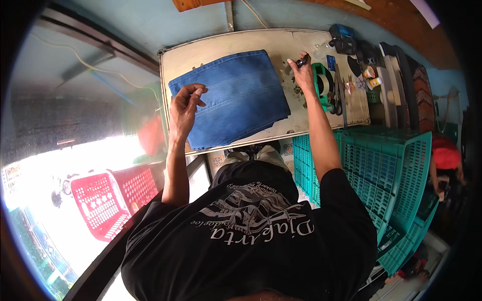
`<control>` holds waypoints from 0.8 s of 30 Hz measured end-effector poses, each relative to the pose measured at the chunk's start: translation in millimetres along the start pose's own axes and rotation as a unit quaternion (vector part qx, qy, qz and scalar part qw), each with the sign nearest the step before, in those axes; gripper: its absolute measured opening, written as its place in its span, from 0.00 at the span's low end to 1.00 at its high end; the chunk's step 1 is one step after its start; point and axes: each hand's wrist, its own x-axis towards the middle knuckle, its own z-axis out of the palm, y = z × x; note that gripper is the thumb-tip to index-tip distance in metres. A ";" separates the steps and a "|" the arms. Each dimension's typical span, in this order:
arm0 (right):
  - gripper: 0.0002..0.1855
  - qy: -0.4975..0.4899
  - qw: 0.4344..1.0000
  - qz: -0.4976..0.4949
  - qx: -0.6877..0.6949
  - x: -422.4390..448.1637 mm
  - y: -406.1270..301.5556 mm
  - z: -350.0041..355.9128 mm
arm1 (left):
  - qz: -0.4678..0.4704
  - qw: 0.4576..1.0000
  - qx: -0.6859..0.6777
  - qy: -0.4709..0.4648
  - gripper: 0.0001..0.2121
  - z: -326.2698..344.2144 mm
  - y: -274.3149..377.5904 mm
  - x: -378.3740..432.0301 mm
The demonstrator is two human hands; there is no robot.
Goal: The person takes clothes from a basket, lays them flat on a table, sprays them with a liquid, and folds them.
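Note:
A piece of folded blue denim with stitched seams lies on the cream-coloured table before me. Over its left part hovers my left hand, fingers loosely curled and thumb close to the index finger; whether something thin is pinched there is too small to tell. To the right of the cloth, my right hand grips a small black object, mostly covered by the fingers. Close beside that wrist stands a green tape dispenser with a tape roll. Black-handled scissors lie just right of it.
A blue card, a clear bottle and small containers occupy the table's right end. Green plastic crates stand at my right, a red basket at my left. Another person in red is at far right.

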 end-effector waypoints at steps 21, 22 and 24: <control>0.26 -0.379 0.828 0.194 0.365 -41.0 -107.9 -103.0 | -0.039 0.987 0.139 0.068 0.11 46.5 -31.5 -35.6; 0.28 -0.405 0.809 0.170 0.391 -45.4 -117.4 -99.4 | -0.050 0.985 0.143 0.081 0.11 49.1 -30.2 -37.6; 0.26 -0.447 0.789 0.119 0.405 -53.7 -130.7 -87.4 | -0.051 0.986 0.132 0.091 0.11 52.6 -23.0 -40.7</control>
